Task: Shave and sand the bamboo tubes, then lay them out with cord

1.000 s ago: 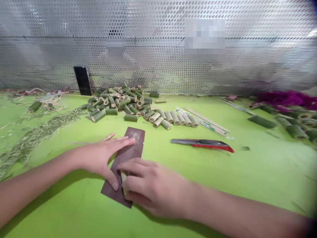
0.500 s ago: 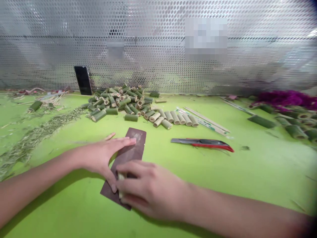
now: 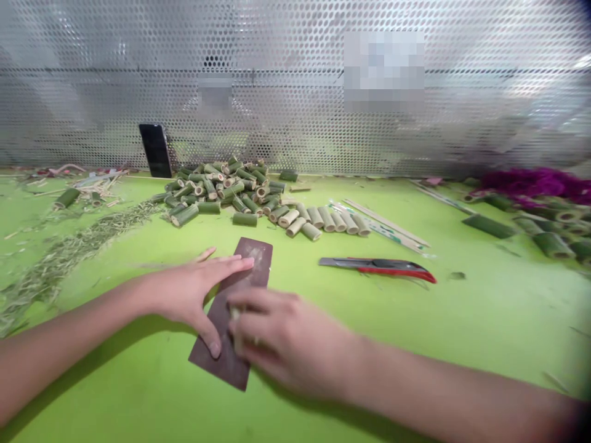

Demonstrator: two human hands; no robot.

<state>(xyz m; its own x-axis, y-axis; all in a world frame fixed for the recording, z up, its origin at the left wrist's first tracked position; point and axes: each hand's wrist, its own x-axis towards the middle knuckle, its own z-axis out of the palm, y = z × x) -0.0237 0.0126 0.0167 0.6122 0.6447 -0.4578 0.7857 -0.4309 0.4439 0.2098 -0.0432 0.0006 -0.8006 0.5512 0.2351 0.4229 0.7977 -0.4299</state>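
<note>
A dark brown sheet of sandpaper (image 3: 252, 264) lies slantwise on the green table, with pale dust on its upper part. My left hand (image 3: 189, 292) rests on its left edge, fingers spread, thumb and a fingertip pressing the sheet. Over the sheet's lower right part, my right hand (image 3: 295, 344) is closed around a small pale bamboo piece (image 3: 234, 315), mostly hidden by the fingers and blurred. Beyond the sheet lie a heap of green bamboo pieces (image 3: 226, 184) and a row of pale peeled ones (image 3: 327, 219).
A red and black cutter (image 3: 392, 267) with its blade out lies right of the sheet. Thin sticks (image 3: 388, 223) lie behind it. Green shavings (image 3: 78, 249) cover the left. A phone (image 3: 156, 151) leans on the perforated metal wall (image 3: 295, 135). Purple material (image 3: 538, 184) and bamboo are at right.
My right hand has moved slightly up and to the right over the sheet with the bamboo piece. The sheet's lower end has shifted a little right. My left hand stays nearly in place.
</note>
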